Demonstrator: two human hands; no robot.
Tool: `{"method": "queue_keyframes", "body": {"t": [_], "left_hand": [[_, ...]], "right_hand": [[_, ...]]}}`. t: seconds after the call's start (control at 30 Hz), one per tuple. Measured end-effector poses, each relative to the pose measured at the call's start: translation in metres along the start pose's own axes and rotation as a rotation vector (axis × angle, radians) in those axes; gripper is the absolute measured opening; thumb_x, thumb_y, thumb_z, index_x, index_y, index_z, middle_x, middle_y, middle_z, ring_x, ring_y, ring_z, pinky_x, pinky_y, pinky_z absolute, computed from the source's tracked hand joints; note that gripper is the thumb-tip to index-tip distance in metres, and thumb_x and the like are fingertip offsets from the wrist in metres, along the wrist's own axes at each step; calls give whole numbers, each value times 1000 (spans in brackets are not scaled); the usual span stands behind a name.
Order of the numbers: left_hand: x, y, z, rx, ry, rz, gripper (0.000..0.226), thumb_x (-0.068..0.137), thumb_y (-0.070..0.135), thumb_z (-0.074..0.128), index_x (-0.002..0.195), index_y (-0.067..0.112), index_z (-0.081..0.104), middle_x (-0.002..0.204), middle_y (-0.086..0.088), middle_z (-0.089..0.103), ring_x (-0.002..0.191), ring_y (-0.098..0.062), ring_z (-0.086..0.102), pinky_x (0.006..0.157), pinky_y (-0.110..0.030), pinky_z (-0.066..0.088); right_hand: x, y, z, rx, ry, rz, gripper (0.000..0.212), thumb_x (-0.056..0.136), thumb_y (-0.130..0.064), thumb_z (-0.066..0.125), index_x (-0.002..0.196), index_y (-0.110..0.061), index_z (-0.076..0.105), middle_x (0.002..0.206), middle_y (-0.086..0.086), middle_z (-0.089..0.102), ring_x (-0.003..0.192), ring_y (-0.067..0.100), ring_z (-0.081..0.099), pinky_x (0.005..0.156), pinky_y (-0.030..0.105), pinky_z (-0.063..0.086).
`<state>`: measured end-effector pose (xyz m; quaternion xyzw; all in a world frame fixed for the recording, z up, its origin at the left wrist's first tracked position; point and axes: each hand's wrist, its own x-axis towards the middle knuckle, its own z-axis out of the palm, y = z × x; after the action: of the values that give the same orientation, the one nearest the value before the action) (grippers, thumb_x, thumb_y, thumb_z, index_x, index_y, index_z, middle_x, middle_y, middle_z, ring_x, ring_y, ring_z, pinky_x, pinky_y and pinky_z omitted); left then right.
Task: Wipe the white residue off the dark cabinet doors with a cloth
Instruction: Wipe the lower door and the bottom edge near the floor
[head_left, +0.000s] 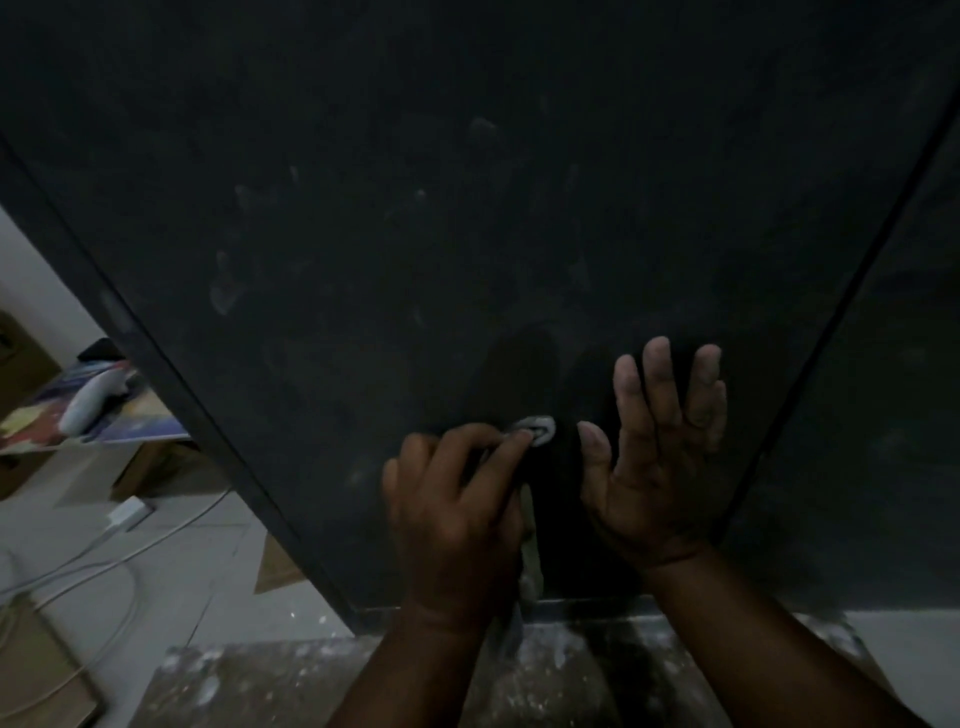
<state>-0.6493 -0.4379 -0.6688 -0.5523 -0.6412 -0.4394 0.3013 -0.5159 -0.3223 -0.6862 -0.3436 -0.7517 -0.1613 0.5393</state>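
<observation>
Cloth worked against the lower part of the dark door, one hand wiping and one bracing.

The cloth (537, 428) is bunched small against the cabinet door (467, 234), near the door's bottom edge, its tail hanging down behind the left hand (457, 514), whose grip is clamped on it with curled fingertips. The right hand (660, 457) lies just beside it, grip apart, fingers straight and flat on the panel. Pale smears of white residue (226, 291) show higher up and toward the door's left edge (faint in this dim light). The wiping step looks under way low down; the next move likely calls for carrying the cloth upward to those smears. A neighbouring door (893, 389) stands past the right seam.
</observation>
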Motion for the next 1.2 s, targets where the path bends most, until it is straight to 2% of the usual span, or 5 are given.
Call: {"method": "queue_keyframes", "body": {"t": [0.23, 0.47, 0.73, 1.07, 1.2], "left_hand": [[43, 21, 12, -100, 203, 7, 19, 89, 7, 78, 103, 18, 84, 97, -3, 73, 77, -29, 57, 70, -42, 41], [-17, -7, 4, -11, 42, -96, 27, 80, -2, 83, 98, 19, 85, 95, -3, 76, 71, -32, 60, 64, -46, 45], [16, -36, -12, -67, 238, -77, 11, 97, 12, 74, 104, 12, 83, 98, -6, 75, 78, -31, 56, 67, -46, 43], [-13, -76, -31, 32, 144, -129, 12, 94, 13, 73, 100, 12, 83, 96, -8, 74, 79, -30, 55, 68, -40, 43], [20, -79, -44, 4, 298, -181, 9, 93, 10, 79, 101, 12, 82, 93, -8, 72, 83, -28, 55, 81, -18, 37]], "right_hand": [[9, 6, -5, -83, 120, -44, 48, 102, -38, 57, 144, -16, 46, 150, 9, 39, 139, 40, 35, 107, 56, 42], [-2, 2, 6, -58, 52, -52, 53, 102, -41, 53, 147, -18, 39, 163, 8, 24, 153, 39, 15, 119, 59, 25], [-20, -29, 25, -39, -41, -172, 51, 105, -37, 48, 153, -23, 35, 173, -7, 0, 158, 33, -7, 125, 54, 2], [-11, -45, 26, 17, -29, -194, 55, 97, -29, 64, 147, -18, 44, 156, 7, 36, 154, 42, 11, 123, 57, 19], [-4, -55, 26, 30, 9, -206, 53, 96, -28, 65, 145, -17, 48, 153, 8, 40, 141, 49, 27, 115, 61, 33]]}}
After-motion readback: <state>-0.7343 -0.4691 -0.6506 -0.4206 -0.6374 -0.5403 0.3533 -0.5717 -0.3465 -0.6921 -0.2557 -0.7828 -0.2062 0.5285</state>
